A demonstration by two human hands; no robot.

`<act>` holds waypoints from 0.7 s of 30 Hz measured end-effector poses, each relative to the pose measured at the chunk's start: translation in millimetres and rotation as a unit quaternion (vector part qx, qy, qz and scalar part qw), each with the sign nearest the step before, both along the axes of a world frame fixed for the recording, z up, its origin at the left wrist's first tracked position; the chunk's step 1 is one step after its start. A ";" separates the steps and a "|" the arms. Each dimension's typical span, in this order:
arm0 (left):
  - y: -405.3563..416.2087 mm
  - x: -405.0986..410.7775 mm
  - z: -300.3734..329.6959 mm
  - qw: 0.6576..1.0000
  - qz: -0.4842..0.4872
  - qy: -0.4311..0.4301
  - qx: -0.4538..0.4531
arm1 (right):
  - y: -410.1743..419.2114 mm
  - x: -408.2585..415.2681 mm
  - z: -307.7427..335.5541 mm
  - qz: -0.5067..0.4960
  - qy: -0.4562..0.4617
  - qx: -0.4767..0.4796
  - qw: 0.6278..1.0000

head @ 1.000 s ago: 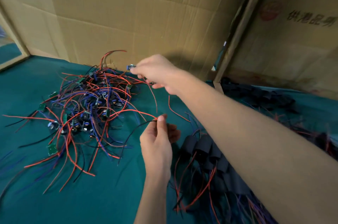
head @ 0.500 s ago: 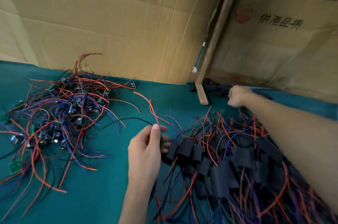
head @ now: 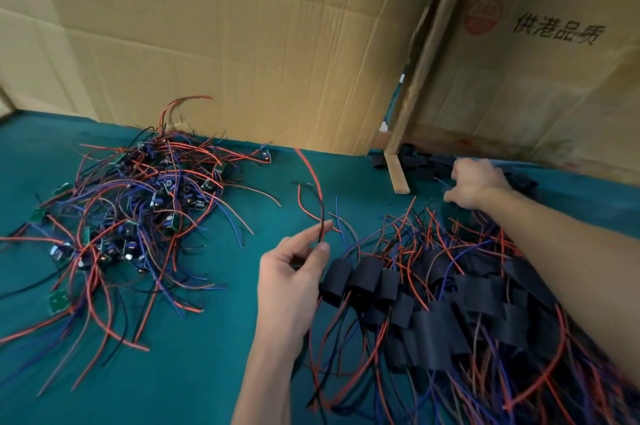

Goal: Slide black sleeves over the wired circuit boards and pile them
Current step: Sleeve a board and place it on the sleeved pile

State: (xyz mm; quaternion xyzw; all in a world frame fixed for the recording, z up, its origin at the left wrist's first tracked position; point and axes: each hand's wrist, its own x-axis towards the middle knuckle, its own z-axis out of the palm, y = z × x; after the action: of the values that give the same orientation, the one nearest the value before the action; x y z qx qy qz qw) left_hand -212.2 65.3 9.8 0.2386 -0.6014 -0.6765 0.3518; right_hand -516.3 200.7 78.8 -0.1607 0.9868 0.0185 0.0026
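Between left fingertips (head: pixel 323 246), wires (head: pixel 317 196) upright

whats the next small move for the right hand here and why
Probably pick one empty black sleeve from the loose heap by the cardboard wall and bring it to the left hand. The right hand is curled at that heap, while the left hand pinches red and black wires, seemingly unsleeved.

- A makeshift assembly workshop.
- Green-covered tabletop (head: pixel 194 372) walled by flattened cardboard cartons (head: pixel 242 43) with printed Chinese lettering.
- Heaps of bare wired circuit boards (head: pixel 138 213) and black-sleeved ones (head: pixel 433 313), batch handwork.
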 end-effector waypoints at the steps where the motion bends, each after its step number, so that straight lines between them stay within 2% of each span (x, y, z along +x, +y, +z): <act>1: -0.3 0.0 -0.5 1.000 -0.001 0.002 0.004 | 0.5 3.6 1.4 0.020 0.017 0.023 0.999; 4: 0.0 1.9 0.3 1.000 0.003 0.011 -0.015 | 2.4 13.1 9.7 0.039 0.051 0.048 0.997; 6: 1.2 3.0 0.7 0.999 0.010 0.014 -0.039 | 4.1 16.5 23.6 0.041 0.081 0.023 0.996; 10: 1.2 1.6 0.4 0.999 0.020 0.008 -0.031 | 4.6 20.1 64.5 0.020 0.106 -0.131 0.986; 14: 1.0 1.7 1.7 1.000 0.012 0.007 -0.022 | 3.6 42.4 104.3 0.044 0.138 -0.262 0.954; 17: 0.5 1.4 2.2 0.999 0.010 -0.009 -0.036 | -8.8 91.9 116.6 0.098 0.141 -0.416 0.893; 21: 2.0 -0.1 0.8 0.999 0.014 -0.018 -0.037 | -32.7 178.6 79.9 0.164 0.133 -0.574 0.791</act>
State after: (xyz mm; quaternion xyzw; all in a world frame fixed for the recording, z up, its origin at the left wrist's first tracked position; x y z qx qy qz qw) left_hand -212.3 67.3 10.5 0.2463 -0.6286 -0.6444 0.3591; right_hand -337.7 168.0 158.7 -0.2883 0.7653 -0.5299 -0.2246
